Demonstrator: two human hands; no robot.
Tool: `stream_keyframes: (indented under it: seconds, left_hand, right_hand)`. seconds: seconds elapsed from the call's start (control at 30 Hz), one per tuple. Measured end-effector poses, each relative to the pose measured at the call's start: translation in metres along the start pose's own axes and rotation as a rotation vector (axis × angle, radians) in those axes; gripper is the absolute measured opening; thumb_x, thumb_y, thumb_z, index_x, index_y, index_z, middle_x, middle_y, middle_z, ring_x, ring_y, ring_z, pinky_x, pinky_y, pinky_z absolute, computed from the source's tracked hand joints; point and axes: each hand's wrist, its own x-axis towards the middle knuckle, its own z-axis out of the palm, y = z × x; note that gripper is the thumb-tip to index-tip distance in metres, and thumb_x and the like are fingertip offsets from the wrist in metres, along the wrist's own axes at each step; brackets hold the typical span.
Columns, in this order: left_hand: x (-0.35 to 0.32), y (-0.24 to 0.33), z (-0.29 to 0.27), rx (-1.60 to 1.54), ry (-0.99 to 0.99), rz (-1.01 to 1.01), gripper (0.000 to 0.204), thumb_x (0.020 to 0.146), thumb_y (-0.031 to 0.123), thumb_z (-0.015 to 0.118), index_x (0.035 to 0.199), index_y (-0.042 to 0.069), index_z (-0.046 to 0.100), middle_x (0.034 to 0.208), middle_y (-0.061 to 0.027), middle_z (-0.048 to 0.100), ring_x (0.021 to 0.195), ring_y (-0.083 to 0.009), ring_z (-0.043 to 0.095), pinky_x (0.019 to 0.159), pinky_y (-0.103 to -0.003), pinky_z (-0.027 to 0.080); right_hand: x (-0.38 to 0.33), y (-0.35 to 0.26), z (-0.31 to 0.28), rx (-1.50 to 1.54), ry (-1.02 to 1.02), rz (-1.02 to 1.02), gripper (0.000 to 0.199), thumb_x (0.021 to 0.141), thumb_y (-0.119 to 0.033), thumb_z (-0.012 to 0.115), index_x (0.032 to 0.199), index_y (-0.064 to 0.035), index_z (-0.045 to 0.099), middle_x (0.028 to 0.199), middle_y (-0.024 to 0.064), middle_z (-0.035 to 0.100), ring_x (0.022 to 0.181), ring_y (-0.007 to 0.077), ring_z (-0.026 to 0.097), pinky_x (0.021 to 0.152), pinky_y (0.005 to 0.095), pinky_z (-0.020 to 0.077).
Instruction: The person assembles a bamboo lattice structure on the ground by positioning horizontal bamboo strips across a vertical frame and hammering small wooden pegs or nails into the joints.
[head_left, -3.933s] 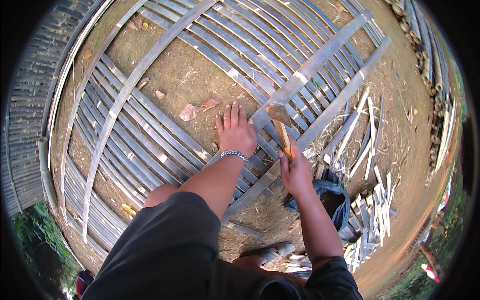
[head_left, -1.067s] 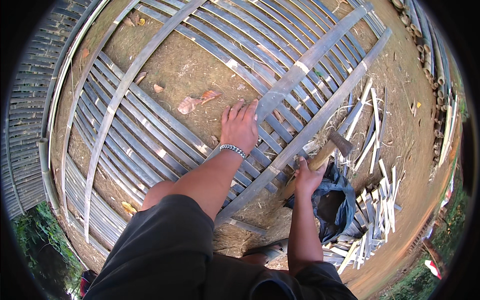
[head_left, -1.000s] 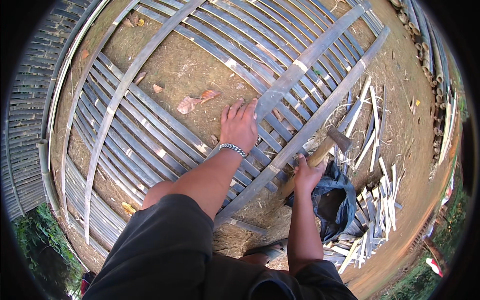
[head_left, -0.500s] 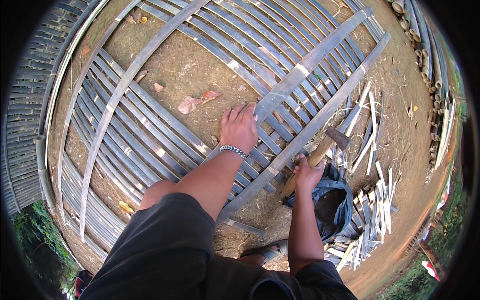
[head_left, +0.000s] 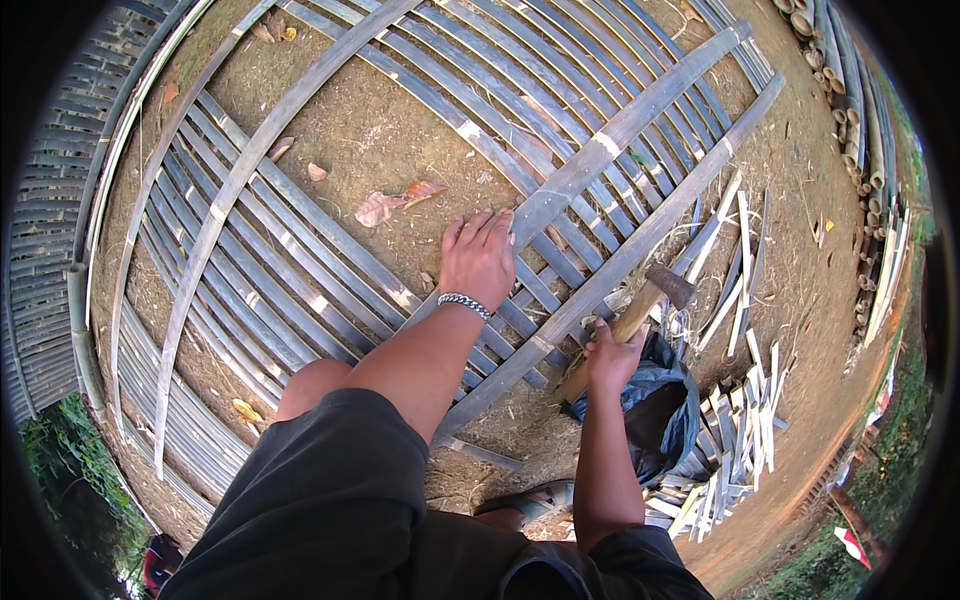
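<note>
My left hand (head_left: 478, 262), with a chain bracelet at its wrist, is curled over the near end of a wide split bamboo strip (head_left: 575, 175). That strip lies across a lattice of narrower dark bamboo slats (head_left: 470, 130) on the ground. To the right, my right hand (head_left: 613, 360) is closed round the wooden handle of a hatchet (head_left: 632, 318). Its dark metal head (head_left: 670, 285) points up and away from me, just right of a second long crosspiece (head_left: 640, 240). The underside of my left hand is hidden.
A black plastic bag (head_left: 665, 410) stands open beside my right forearm. Cut bamboo pieces (head_left: 735, 440) are heaped right of it. Bamboo poles (head_left: 860, 130) are stacked at the far right. A bamboo fence panel (head_left: 45, 240) is at the left, and dry leaves (head_left: 380, 208) lie on the soil.
The hatchet and my right hand have shifted very slightly, with the head a little lower. My left hand stays in place on the strip.
</note>
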Motion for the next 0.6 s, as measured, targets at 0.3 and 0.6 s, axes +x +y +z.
stream_keyframes:
  seconds: [0.3,0.6]
  left_hand:
    - [-0.0005,0.0004,0.0004,-0.021,0.028,0.013,0.032,0.099,0.018,0.058,0.127,0.008,0.07,0.125,-0.0085,0.073,0.126,-0.0236,0.062,0.114,-0.044,0.038]
    - [-0.0016,-0.0006,0.0007,-0.03,0.036,0.021,0.033,0.099,0.017,0.058,0.128,0.007,0.07,0.123,-0.0093,0.074,0.125,-0.0236,0.063,0.113,-0.043,0.038]
  right_hand:
    - [0.0015,0.0074,-0.0002,0.031,-0.01,-0.005,0.03,0.092,-0.008,0.075,0.109,-0.0014,0.051,0.079,0.0068,0.063,0.051,0.0124,0.059,0.044,0.0271,0.0486]
    - [-0.0009,0.0055,-0.0013,0.011,-0.003,-0.01,0.026,0.093,-0.008,0.074,0.106,-0.002,0.053,0.079,0.0064,0.063,0.051,0.0123,0.059,0.045,0.0275,0.0494]
